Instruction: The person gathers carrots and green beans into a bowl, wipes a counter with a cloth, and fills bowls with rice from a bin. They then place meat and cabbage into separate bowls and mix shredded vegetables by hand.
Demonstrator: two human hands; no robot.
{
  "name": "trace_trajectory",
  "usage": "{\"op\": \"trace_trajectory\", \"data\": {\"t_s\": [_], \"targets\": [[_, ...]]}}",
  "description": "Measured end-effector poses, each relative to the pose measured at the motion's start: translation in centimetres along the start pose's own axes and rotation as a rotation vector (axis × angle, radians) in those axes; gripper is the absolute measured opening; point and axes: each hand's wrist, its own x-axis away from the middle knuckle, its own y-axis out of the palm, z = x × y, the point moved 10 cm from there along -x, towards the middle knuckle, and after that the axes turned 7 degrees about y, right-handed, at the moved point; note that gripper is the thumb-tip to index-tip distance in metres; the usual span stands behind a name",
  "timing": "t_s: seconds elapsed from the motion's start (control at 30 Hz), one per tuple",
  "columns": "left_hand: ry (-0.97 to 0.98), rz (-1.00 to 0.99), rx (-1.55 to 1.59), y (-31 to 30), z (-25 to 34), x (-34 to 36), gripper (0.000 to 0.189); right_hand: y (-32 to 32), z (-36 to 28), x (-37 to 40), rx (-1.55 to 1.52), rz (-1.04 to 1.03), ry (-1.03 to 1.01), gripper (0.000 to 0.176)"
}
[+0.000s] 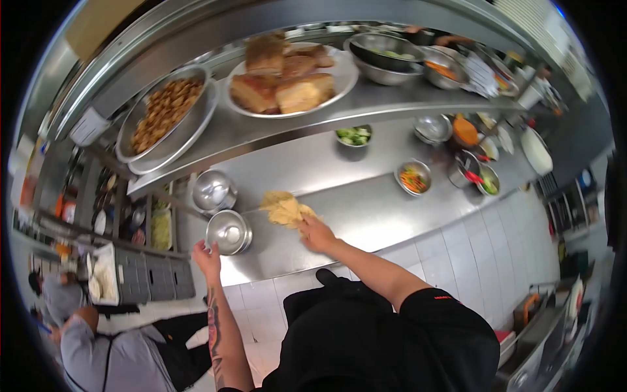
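Note:
My right hand [317, 234] is closed on a crumpled yellow cloth [282, 208], which lies bunched on the steel counter [356, 225]. At the counter's left end, my left hand [207, 257] has its fingers at the rim of a shiny metal bowl [228, 233], apparently pinching it. That bowl looks like the top of a small stack. Just behind it stands another metal bowl [213, 191].
On the shelf above stand a platter of large meat pieces [305, 88] and a pan of browned chunks [166, 112]. Bowls of cut green vegetables [353, 136] and shredded carrot [413, 178] sit on the counter. A person in grey [130, 356] is at lower left, near grey crates [153, 274].

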Motion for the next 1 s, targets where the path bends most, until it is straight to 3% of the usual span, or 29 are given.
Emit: {"op": "trace_trajectory", "data": {"t_s": [0.03,0.13,0.2,0.33,0.47,0.5,0.57,0.67,0.77,0.8,0.87,0.93,1.0], "targets": [[0.041,-0.018,0.048,0.7,-0.6,-1.0,0.046,-0.8,-0.2,2.4,-0.122,0.022,-0.08,0.05],[0.193,-0.038,0.025,2.1,-1.4,-2.6,0.041,-3.0,3.4,9.1,-0.06,0.188,-0.004,0.055],[0.217,-0.094,-0.025,2.0,-0.2,-3.2,0.037,-5.5,6.9,13.7,0.048,0.369,0.102,0.05],[0.264,-0.143,-0.159,0.9,2.1,-4.0,0.028,-10.1,12.6,24.0,-0.031,0.641,0.406,0.046],[0.276,-0.131,-0.279,-0.3,4.0,-4.2,0.025,-9.7,17.0,32.7,0.054,0.741,0.637,0.042],[0.29,-0.13,-0.271,-0.3,4.6,-4.5,0.025,-9.3,17.6,34.4,0.054,0.756,0.641,0.042],[0.35,-0.009,-0.145,-2.1,5.7,-4.4,0.02,-7.0,20.6,36.5,-0.024,0.58,0.803,0.043],[0.36,-0.004,-0.048,-3.7,9.2,-3.1,0.017,-7.2,23.2,36.3,-0.089,0.453,0.713,0.041],[0.428,0.069,0.098,-3.3,7.9,-2.4,0.018,-12.5,25.7,35.6,-0.16,0.452,0.711,0.036],[0.423,0.069,0.093,-2.9,7.3,-2.2,0.018,-15.2,27.0,35.2,-0.158,0.554,0.626,0.031],[0.301,0.08,0.019,-2.0,4.8,-2.2,0.022,-20.6,31.8,34.5,-0.124,0.503,0.724,0.028],[0.124,-0.005,0.014,0.6,-2.5,-3.3,0.029,-28.9,36.9,33.7,-0.346,0.751,0.611,0.026],[0.122,0.044,0.034,0.5,-0.9,-2.0,0.04,-39.0,40.6,32.0,-0.601,0.953,0.536,0.027]]}}
